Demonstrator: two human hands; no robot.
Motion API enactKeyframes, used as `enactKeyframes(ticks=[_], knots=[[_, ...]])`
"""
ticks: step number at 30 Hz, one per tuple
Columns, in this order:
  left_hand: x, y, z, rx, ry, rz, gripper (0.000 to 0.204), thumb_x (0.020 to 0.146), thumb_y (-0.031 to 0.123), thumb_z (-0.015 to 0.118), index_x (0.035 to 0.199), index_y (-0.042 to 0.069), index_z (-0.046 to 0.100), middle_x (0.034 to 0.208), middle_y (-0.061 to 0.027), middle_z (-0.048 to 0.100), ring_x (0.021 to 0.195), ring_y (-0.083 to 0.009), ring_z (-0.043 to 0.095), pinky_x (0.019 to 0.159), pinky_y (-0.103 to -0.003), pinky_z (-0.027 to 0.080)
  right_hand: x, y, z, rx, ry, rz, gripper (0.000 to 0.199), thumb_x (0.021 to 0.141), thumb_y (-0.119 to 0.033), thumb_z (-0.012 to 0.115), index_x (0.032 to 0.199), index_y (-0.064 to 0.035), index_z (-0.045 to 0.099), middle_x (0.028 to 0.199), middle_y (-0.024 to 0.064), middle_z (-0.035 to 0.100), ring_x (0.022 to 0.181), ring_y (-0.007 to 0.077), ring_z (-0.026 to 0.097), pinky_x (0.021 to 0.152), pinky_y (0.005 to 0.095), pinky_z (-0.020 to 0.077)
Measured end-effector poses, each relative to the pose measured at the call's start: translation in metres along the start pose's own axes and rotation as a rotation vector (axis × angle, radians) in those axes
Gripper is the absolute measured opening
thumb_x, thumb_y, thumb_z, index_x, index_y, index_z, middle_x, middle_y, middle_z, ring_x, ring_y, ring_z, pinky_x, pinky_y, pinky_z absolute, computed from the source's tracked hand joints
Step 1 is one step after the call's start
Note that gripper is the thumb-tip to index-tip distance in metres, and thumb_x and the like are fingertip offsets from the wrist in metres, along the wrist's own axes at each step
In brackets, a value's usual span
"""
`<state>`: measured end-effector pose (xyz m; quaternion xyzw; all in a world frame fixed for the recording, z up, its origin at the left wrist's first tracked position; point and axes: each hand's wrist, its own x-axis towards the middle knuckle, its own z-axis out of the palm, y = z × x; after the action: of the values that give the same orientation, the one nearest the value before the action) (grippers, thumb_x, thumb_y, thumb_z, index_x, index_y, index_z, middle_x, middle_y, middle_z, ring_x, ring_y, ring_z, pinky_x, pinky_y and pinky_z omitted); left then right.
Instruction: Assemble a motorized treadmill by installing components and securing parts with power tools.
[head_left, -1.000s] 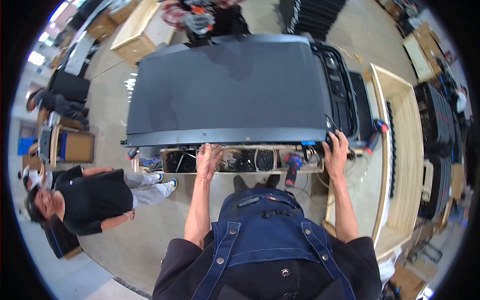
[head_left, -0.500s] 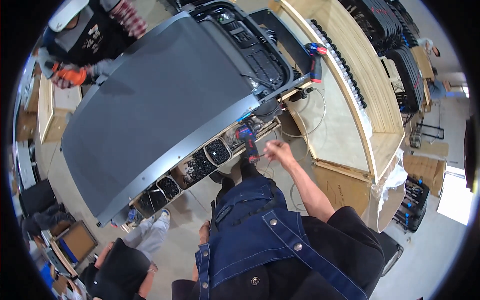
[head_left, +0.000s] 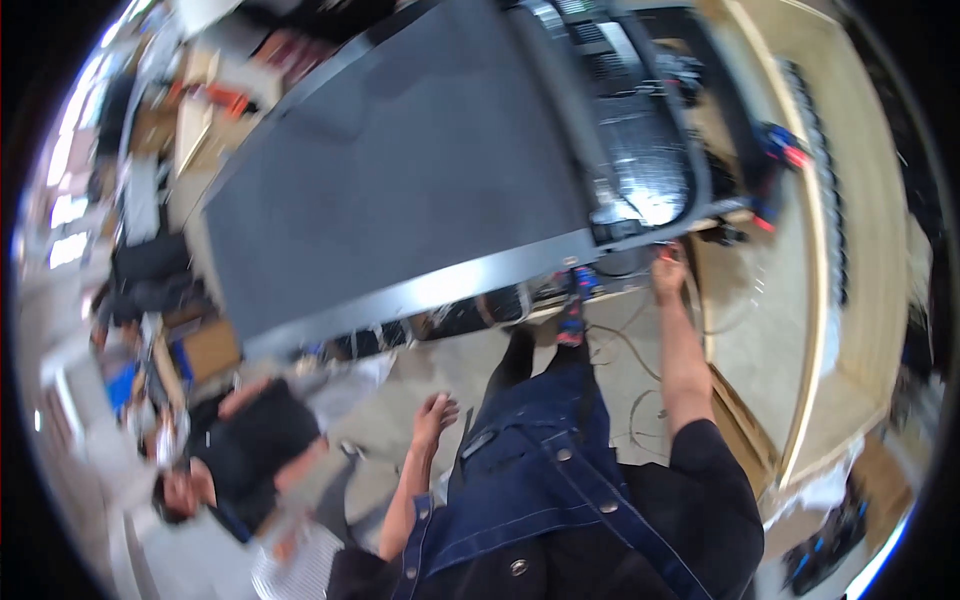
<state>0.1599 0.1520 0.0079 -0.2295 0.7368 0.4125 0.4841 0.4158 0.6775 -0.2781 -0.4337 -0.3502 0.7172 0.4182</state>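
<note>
Right hand (head_left: 668, 272) stretched out to the near corner of a large dark panel (head_left: 400, 190), grip lost in blur. Left hand (head_left: 432, 415) loose and open, holding nothing, well below the panel's metal edge (head_left: 420, 292).

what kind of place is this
Probably a workshop or assembly floor: a large dark flat panel on a bench with loose cables beneath, long wooden crates, and a power drill lying nearby.

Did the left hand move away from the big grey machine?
Yes. A second ago it gripped the near edge of the grey machine. Now the left hand hangs free by the denim apron, pulled back toward the body.
</note>
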Motion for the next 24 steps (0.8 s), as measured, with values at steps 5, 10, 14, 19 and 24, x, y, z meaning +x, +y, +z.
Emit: enactKeyframes(ticks=[5,10,14,19,24], knots=[[-0.003,-0.023,0.006,0.053,0.056,-0.061,0.046,0.100,0.039,0.066,0.129,0.003,0.062,0.113,-0.0114,0.072,0.097,-0.0208,0.070,0.085,-0.035,0.057,0.001,-0.007,0.005,-0.539,-0.036,-0.249,0.023,0.085,0.005,0.065,0.106,-0.0014,0.073,0.096,0.0002,0.065,0.075,0.0081,0.058,0.070,0.0234,0.0451],[0.040,-0.014,0.002,0.049,0.047,-0.030,0.045,0.100,0.039,0.067,0.127,0.003,0.062,0.110,-0.0093,0.072,0.094,-0.0190,0.070,0.082,-0.034,0.058,0.015,-0.063,-0.015,-0.448,0.044,-0.056,0.012,0.090,-0.004,0.074,0.101,0.0006,0.074,0.103,0.0047,0.073,0.092,0.0121,0.064,0.090,0.0301,0.0515],[0.083,-0.001,-0.018,0.061,0.134,0.163,0.038,0.096,0.038,0.071,0.112,0.004,0.069,0.097,-0.0044,0.073,0.083,-0.0131,0.068,0.075,-0.031,0.056,-0.059,-0.167,0.042,-0.865,0.038,-0.054,0.032,0.087,-0.013,0.082,0.113,0.0031,0.073,0.105,0.0072,0.073,0.093,0.0163,0.067,0.093,0.0318,0.0528],[0.152,0.036,0.002,0.361,0.197,0.505,0.036,0.095,0.034,0.071,0.115,0.005,0.069,0.098,-0.0122,0.074,0.083,-0.0224,0.071,0.076,-0.037,0.056,-0.163,-0.284,0.027,-0.768,0.043,-0.035,0.053,0.090,-0.029,0.081,0.130,0.0009,0.064,0.119,0.0092,0.069,0.112,0.0227,0.064,0.102,0.0374,0.0500],[0.199,0.064,0.047,0.840,0.359,0.644,0.038,0.096,0.038,0.064,0.124,0.012,0.066,0.117,-0.0192,0.065,0.111,-0.0378,0.063,0.096,-0.049,0.052,-0.239,-0.320,0.084,0.418,-0.073,-0.097,0.069,0.084,-0.050,0.079,0.126,0.0018,0.062,0.115,0.0133,0.068,0.116,0.0298,0.061,0.106,0.0478,0.0503]])
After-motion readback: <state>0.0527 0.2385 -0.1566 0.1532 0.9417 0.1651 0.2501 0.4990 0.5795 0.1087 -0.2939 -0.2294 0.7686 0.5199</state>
